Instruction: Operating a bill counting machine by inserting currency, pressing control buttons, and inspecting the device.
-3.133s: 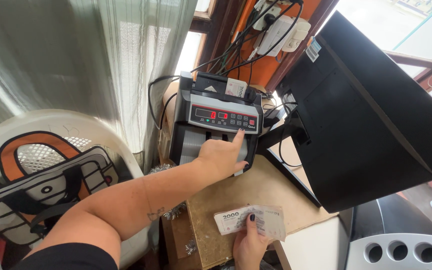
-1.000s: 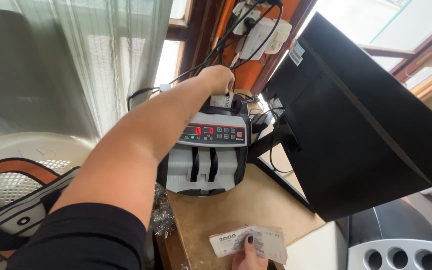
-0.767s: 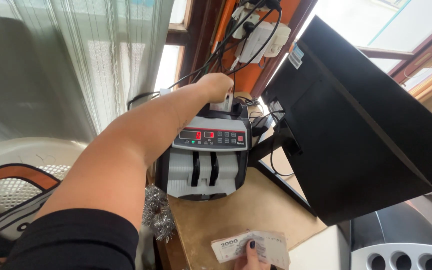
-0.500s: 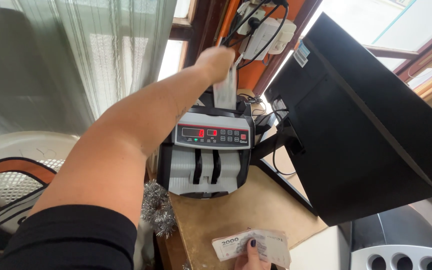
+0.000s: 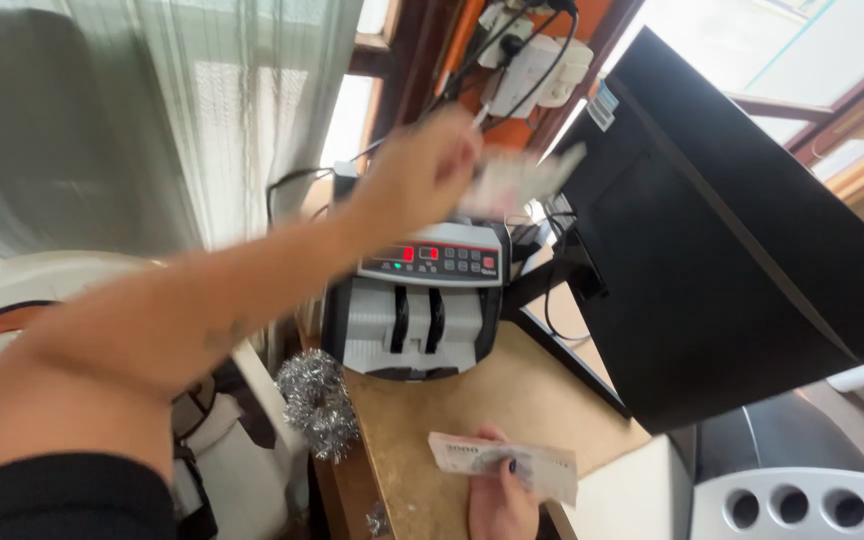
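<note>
Two hands hold banknotes. Left hand (image 5: 422, 175), upper centre of frame, pinches a blurred banknote (image 5: 522, 180) above the counting machine (image 5: 417, 310), its long axis pointing right. Right hand (image 5: 500, 495), bottom centre, grips a banknote stack (image 5: 502, 465) lying crosswise, directly below the machine.

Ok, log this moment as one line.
left hand: lifting blurred banknotes above bill counter | right hand: holding banknote stack over wooden desk
</note>
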